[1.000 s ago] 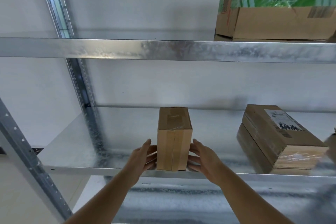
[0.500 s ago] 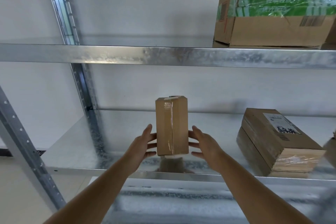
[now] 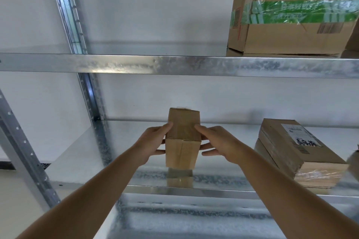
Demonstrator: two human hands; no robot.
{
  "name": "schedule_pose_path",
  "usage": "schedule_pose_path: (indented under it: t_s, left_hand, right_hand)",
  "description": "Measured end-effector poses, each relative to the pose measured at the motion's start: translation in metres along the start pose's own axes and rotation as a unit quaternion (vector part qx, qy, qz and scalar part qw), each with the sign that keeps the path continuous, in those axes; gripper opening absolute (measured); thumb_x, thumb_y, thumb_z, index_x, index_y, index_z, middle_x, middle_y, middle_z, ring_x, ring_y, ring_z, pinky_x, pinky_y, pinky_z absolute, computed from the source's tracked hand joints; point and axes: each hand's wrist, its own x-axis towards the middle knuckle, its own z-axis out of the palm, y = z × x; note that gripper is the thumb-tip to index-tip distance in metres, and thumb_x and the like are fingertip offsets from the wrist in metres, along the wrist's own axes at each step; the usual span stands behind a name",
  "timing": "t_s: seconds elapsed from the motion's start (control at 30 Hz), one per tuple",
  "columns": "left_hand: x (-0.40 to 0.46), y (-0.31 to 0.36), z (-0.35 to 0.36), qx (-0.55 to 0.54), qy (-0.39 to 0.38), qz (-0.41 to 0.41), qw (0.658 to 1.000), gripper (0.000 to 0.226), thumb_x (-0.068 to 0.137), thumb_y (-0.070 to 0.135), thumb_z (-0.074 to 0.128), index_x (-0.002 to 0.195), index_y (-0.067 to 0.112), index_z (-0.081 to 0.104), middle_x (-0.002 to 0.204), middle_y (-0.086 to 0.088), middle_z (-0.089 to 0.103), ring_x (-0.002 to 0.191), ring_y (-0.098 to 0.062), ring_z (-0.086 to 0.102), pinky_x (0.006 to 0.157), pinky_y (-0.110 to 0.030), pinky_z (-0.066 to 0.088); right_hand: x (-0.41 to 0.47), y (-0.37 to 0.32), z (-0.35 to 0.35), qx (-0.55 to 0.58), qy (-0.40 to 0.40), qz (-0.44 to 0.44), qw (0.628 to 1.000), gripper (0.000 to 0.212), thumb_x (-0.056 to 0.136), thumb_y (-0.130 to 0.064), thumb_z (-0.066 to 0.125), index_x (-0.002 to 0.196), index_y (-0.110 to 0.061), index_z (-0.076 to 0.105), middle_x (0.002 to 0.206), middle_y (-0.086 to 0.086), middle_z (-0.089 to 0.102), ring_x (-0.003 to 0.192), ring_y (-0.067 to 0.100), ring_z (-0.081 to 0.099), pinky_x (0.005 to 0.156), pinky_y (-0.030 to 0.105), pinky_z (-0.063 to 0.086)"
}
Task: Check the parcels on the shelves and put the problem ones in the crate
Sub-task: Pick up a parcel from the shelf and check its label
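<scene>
Two bare forearms reaching up from below, left hand (image 3: 150, 144) and right hand (image 3: 220, 144) gripping a small brown parcel (image 3: 183, 139) by its sides, thumbs on top, fingers curled beneath. Held clear above the middle shelf (image 3: 81, 163), long axis running away, near end dipping. Open metal leftward; flat labelled parcel (image 3: 297, 153) well apart rightward. Higher and farther, big green-taped carton (image 3: 291, 13).
</scene>
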Motion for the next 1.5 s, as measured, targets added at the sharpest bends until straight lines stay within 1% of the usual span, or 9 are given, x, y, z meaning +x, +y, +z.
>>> schedule_pose_path:
  t_s: [0.17, 0.4, 0.57, 0.7, 0.83, 0.97, 1.07, 1.37, 1.5]
  left_hand:
    - [0.001, 0.001, -0.009, -0.012, -0.052, -0.058, 0.997, 0.041, 0.099, 0.047, 0.066, 0.113, 0.011, 0.078, 0.105, -0.004, 0.080, 0.103, -0.025, 0.076, 0.095, -0.049, 0.061]
    - [0.016, 0.007, -0.019, 0.010, -0.058, -0.117, 0.991, 0.052, 0.088, 0.045, 0.081, 0.112, 0.000, 0.074, 0.104, -0.017, 0.079, 0.099, -0.034, 0.077, 0.088, -0.053, 0.063]
    - [0.030, 0.013, -0.022, 0.035, -0.067, -0.149, 0.986, 0.057, 0.085, 0.043, 0.083, 0.114, -0.004, 0.070, 0.101, -0.019, 0.079, 0.094, -0.034, 0.078, 0.092, -0.051, 0.062]
    - [0.038, 0.019, -0.024, 0.053, -0.081, -0.167, 0.981, 0.056, 0.082, 0.039, 0.086, 0.113, -0.006, 0.071, 0.103, -0.020, 0.079, 0.096, -0.034, 0.078, 0.092, -0.046, 0.062]
    - [0.043, 0.022, -0.024, 0.067, -0.087, -0.172, 0.979, 0.052, 0.083, 0.033, 0.086, 0.112, -0.008, 0.072, 0.103, -0.021, 0.078, 0.097, -0.034, 0.078, 0.093, -0.045, 0.062]
    - [0.044, 0.023, -0.023, 0.070, -0.094, -0.169, 0.979, 0.046, 0.084, 0.028, 0.087, 0.110, -0.007, 0.073, 0.102, -0.021, 0.078, 0.097, -0.034, 0.078, 0.093, -0.045, 0.062]
    - [0.046, 0.023, -0.023, 0.073, -0.093, -0.170, 0.978, 0.047, 0.083, 0.027, 0.087, 0.111, -0.008, 0.073, 0.102, -0.021, 0.078, 0.098, -0.034, 0.078, 0.094, -0.046, 0.061]
    - [0.047, 0.019, -0.024, 0.063, -0.094, -0.168, 0.979, 0.050, 0.083, 0.028, 0.087, 0.115, -0.008, 0.072, 0.104, -0.021, 0.078, 0.099, -0.033, 0.077, 0.093, -0.045, 0.062]
    - [0.043, 0.015, -0.024, 0.053, -0.074, -0.154, 0.984, 0.054, 0.083, 0.036, 0.086, 0.113, -0.006, 0.071, 0.102, -0.020, 0.079, 0.094, -0.031, 0.079, 0.088, -0.043, 0.064]
  right_hand:
    - [0.011, -0.004, -0.005, -0.037, -0.013, 0.053, 0.998, 0.045, 0.098, -0.050, 0.064, 0.111, -0.007, 0.075, 0.108, 0.010, 0.078, 0.089, 0.028, 0.079, 0.087, 0.045, 0.064]
    - [0.024, -0.016, -0.007, -0.049, -0.066, 0.119, 0.989, 0.062, 0.091, -0.051, 0.074, 0.119, 0.004, 0.069, 0.107, 0.021, 0.077, 0.089, 0.035, 0.078, 0.077, 0.044, 0.066]
    - [0.033, -0.028, -0.003, -0.081, -0.082, 0.148, 0.982, 0.069, 0.089, -0.051, 0.076, 0.121, 0.009, 0.066, 0.104, 0.023, 0.077, 0.090, 0.034, 0.078, 0.073, 0.040, 0.066]
    - [0.036, -0.032, -0.003, -0.079, -0.096, 0.165, 0.978, 0.064, 0.090, -0.043, 0.077, 0.123, 0.010, 0.065, 0.104, 0.025, 0.077, 0.085, 0.033, 0.079, 0.069, 0.037, 0.066]
    - [0.036, -0.037, -0.003, -0.058, -0.108, 0.169, 0.978, 0.050, 0.095, -0.031, 0.074, 0.120, 0.012, 0.066, 0.098, 0.026, 0.077, 0.076, 0.032, 0.078, 0.063, 0.036, 0.065]
    - [0.039, -0.037, -0.002, -0.058, -0.117, 0.164, 0.978, 0.042, 0.096, -0.025, 0.074, 0.117, 0.011, 0.067, 0.101, 0.026, 0.077, 0.089, 0.036, 0.078, 0.075, 0.040, 0.066]
    - [0.040, -0.036, -0.002, -0.055, -0.120, 0.161, 0.978, 0.041, 0.096, -0.023, 0.073, 0.117, 0.012, 0.067, 0.102, 0.027, 0.076, 0.088, 0.036, 0.078, 0.074, 0.040, 0.066]
    - [0.039, -0.032, -0.002, -0.046, -0.109, 0.146, 0.982, 0.042, 0.095, -0.025, 0.075, 0.115, 0.011, 0.068, 0.100, 0.025, 0.077, 0.084, 0.034, 0.078, 0.074, 0.039, 0.066]
    - [0.035, -0.023, -0.002, -0.043, -0.076, 0.133, 0.987, 0.055, 0.089, -0.039, 0.079, 0.115, 0.009, 0.068, 0.095, 0.023, 0.078, 0.081, 0.032, 0.079, 0.069, 0.037, 0.066]
